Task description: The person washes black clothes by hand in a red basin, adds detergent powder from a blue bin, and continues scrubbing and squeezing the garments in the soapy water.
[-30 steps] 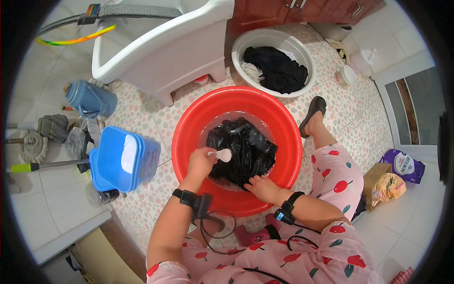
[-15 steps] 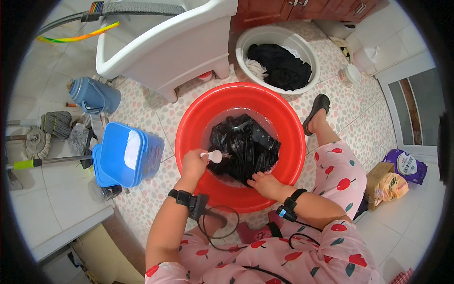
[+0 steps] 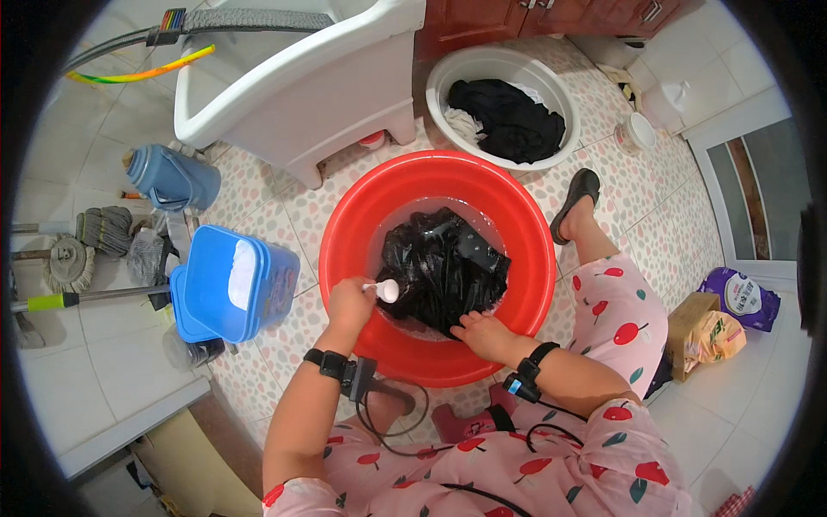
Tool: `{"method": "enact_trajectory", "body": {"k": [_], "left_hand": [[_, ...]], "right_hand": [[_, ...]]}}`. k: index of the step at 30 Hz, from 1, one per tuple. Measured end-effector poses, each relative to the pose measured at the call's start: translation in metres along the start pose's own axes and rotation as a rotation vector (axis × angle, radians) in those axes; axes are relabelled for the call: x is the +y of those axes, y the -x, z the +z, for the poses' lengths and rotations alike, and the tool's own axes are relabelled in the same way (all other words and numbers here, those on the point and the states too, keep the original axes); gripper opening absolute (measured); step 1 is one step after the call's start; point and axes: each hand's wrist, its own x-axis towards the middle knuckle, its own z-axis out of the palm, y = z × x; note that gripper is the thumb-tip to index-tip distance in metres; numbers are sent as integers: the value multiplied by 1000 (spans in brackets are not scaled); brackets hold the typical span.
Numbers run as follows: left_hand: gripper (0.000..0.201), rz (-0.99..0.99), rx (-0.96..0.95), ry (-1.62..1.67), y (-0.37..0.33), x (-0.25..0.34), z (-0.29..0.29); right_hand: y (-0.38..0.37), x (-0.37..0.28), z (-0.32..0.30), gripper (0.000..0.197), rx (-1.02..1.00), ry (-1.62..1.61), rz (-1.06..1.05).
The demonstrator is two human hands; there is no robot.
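A wide red basin (image 3: 362,202) stands on the floor in front of me, with water and a wet black garment (image 3: 444,267) in it. My left hand (image 3: 351,303) is closed on the handle of a small white scoop (image 3: 388,291), held above the left side of the garment. My right hand (image 3: 484,334) rests at the basin's near right, its fingertips on the edge of the black cloth; whether they pinch it is hard to see. To the left, an uncovered blue tub (image 3: 207,284) holds white powder along one side.
Beyond the basin stands a pale tub (image 3: 564,95) of dark and white clothes, beside a white sink (image 3: 297,95). A blue thermos (image 3: 177,178) and mops (image 3: 103,228) are at the left. At right lie a cardboard box (image 3: 693,332) and a purple bag (image 3: 743,300).
The scoop in my left hand has turned and shifted slightly left; its bowl now faces more upward. My right hand has stayed in place on the cloth.
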Motion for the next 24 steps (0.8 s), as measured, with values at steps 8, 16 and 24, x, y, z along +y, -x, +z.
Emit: {"method": "enact_trajectory", "body": {"k": [8, 16, 24], "left_hand": [[17, 91, -73, 27, 0, 19, 21], [18, 168, 116, -90, -20, 32, 3], [19, 81, 176, -138, -34, 31, 4]], "right_hand": [[-3, -1, 3, 38, -9, 15, 2], [-1, 1, 1, 33, 21, -12, 3], [-1, 1, 2, 35, 2, 15, 16]]}}
